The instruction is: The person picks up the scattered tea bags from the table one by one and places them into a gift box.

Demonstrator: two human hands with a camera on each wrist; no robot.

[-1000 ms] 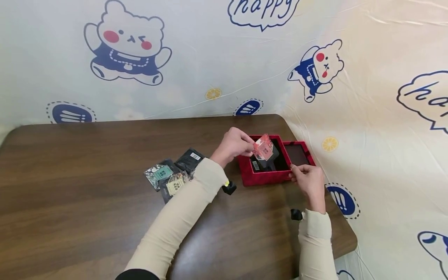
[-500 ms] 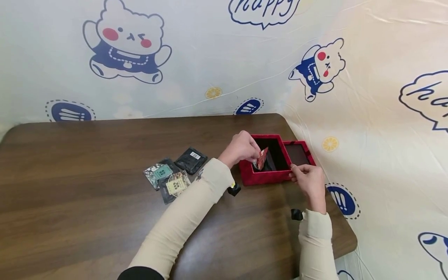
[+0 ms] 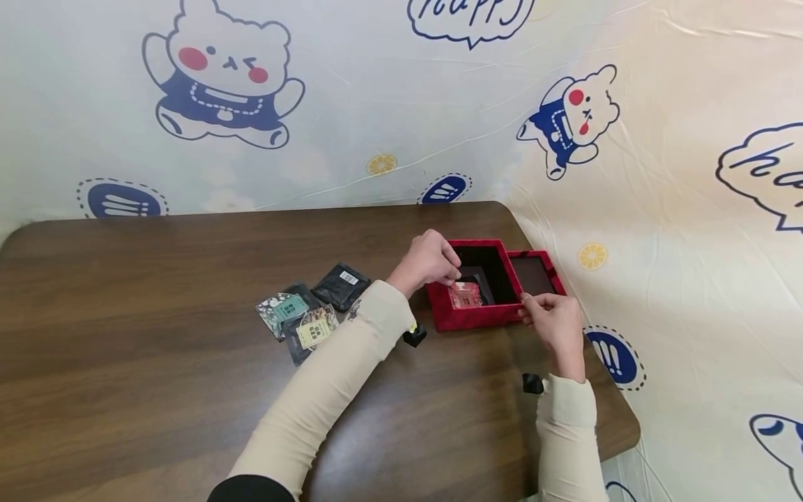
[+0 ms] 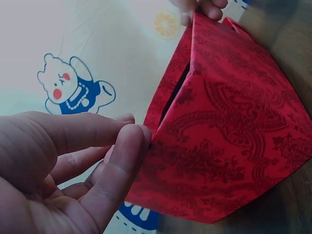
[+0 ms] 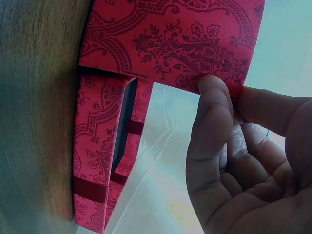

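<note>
A red patterned box (image 3: 477,321) stands near the table's right end, its inside dark. In it lies a packet with a red label (image 3: 466,295), against the near wall. My left hand (image 3: 429,260) is over the box's left side, its thumb and index finger close together; nothing shows between them in the left wrist view. At the near right corner my right hand (image 3: 555,321) pinches the box's wall, as its fingertips (image 5: 212,87) show in the right wrist view.
A red box lid (image 3: 535,273) with a dark inside lies against the box's right side. Several dark packets (image 3: 314,330) lie together on the wooden table (image 3: 157,390) left of the box. Printed cloth (image 3: 351,90) hangs behind and to the right.
The red-labelled packet went from between my left fingers down into the box. My left hand dipped rightward, then drew back slightly from it. My right hand has kept its hold on the corner.
</note>
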